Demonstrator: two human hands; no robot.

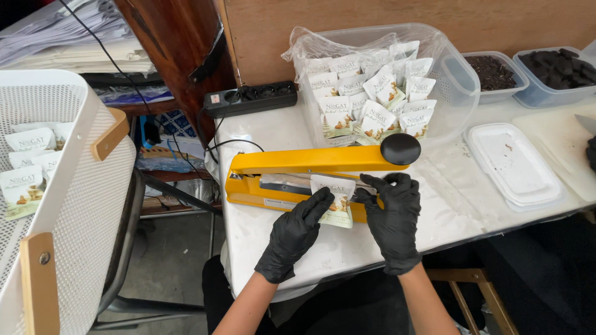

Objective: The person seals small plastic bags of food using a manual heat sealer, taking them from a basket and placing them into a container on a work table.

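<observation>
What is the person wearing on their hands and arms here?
Both the left hand and the right hand wear snug, matte black disposable gloves that end at the wrists. The forearms are bare, with no sleeves, watch or jewellery in view.

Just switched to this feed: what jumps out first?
The yellow heat sealer in the middle of the white table, its arm raised. Right in front, the black-gloved left hand and right hand hold a small pouch at its jaw. Behind sits a clear tub of similar pouches.

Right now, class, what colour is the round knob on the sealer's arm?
Black: the knob caps the yellow sealer's arm, seen best from the head view.
</observation>
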